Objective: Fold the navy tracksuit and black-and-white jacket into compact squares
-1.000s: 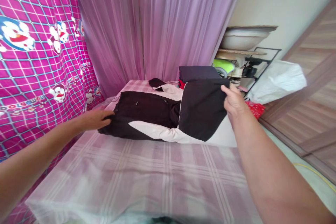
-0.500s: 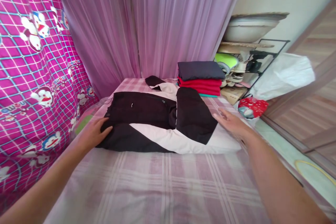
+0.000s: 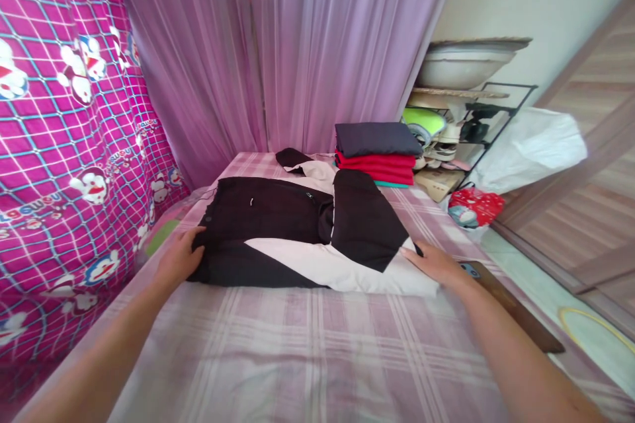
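A black and white jacket [image 3: 278, 211] lies partly folded on the plaid bedsheet [image 3: 317, 357]. Its near side is folded inward, with one black sleeve end angled across the white part. Another sleeve stretches toward the curtain at the far side. My left hand [image 3: 181, 254] grips the jacket's black hem at the left end, fingertips tucked over the edge. At the opposite end, my right hand [image 3: 434, 263] pinches the white fabric beside the black sleeve; some of its fingers are hidden. A zip pull shows on the jacket's black front.
Behind the jacket stands a stack of folded clothes [image 3: 377, 149], dark on top of red. A phone [image 3: 470, 269] rests on a brown board [image 3: 520, 317] at the bed's right edge. Purple curtains [image 3: 297, 46] hang behind; a shelf with shoes and basins stands right.
My right hand has moved down and inward and closed on the white fabric, drawing that end slightly left. My left hand has closed on the hem. The phone and board have come into view.
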Available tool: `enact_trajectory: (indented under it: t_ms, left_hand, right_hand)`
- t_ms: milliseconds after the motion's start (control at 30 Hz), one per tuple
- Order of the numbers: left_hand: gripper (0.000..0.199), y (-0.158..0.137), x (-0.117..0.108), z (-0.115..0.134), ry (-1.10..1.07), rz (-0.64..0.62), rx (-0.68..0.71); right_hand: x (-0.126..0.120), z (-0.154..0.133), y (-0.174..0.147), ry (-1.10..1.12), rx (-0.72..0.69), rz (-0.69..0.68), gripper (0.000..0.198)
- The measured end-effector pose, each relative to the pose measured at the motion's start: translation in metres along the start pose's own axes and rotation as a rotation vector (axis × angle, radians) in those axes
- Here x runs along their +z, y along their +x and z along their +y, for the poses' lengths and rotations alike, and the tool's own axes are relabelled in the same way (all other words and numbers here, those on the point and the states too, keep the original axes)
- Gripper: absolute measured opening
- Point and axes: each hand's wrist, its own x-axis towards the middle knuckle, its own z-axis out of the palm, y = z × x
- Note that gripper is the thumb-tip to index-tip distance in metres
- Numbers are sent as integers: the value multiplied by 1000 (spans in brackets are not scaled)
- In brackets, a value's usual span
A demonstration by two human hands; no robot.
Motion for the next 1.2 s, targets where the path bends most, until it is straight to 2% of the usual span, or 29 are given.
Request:
enact_trajectory:
  t_ms: [100,200,300,367,467,633,733,800,867,1000,1067,1133,1200]
  left_hand:
    - [52,-1,-14,-11,-46,-2,24]
    - [49,-6,-20,-20,-10,-62,19]
    - [44,-13,-19,-14,118,-78,26]
    - [42,-16,-20,3,215,-30,31]
    - [40,-20,-24,45,230,-17,123]
    - [48,-29,-15,124,73,-245,345]
    - [50,-32,3,145,56,-326,403]
    - [48,-33,15,147,56,-341,410]
    - [46,-35,23,143,58,-320,415]
    - [47,-45,26,137,72,-212,384]
    - [48,-50,25,138,89,-174,365]
    - [48,-52,23,140,106,-180,358]
    - [46,-53,21,143,126,-222,349]
  right_hand:
    - [-14,-1,-11,-43,-56,-84,49]
    - [-19,-7,-25,-52,-118,-152,46]
    - [-15,-15,-33,-98,-99,-111,41]
    - [-12,-18,-33,-109,-63,-20,44]
    - [-8,-19,-22,-33,-62,75,52]
    - [-7,-27,16,133,15,145,50]
    - [-11,-39,39,439,112,67,41]
    - [-15,-50,52,668,152,-8,30]
    - [-21,-63,66,782,108,42,23]
    - [-35,-86,91,769,-251,349,43]
    - [-36,-89,99,742,-362,388,47]
    - [-30,-87,102,662,-324,350,49]
    - [-20,-81,98,503,-170,292,51]
